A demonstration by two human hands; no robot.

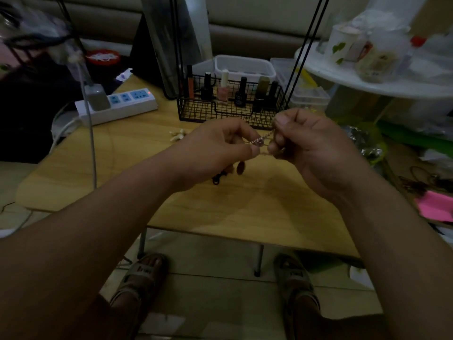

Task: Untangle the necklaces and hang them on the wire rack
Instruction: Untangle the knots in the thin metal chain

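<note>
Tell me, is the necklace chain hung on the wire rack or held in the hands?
Held: the left hand and the right hand pinch the chain between them, in front of the wire rack.

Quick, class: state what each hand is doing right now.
Left hand: pinches the tangled chain necklace.
Right hand: pinches the same necklace from the other side.

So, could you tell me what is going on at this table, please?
A person is picking at a tangle in a thin chain necklace, pinching it between the left hand and the right hand above the wooden table. Behind stands the black wire rack, with nail polish bottles in its basket. No necklace shows on the part of the rack in view, so the hanging is not yet done.
</note>
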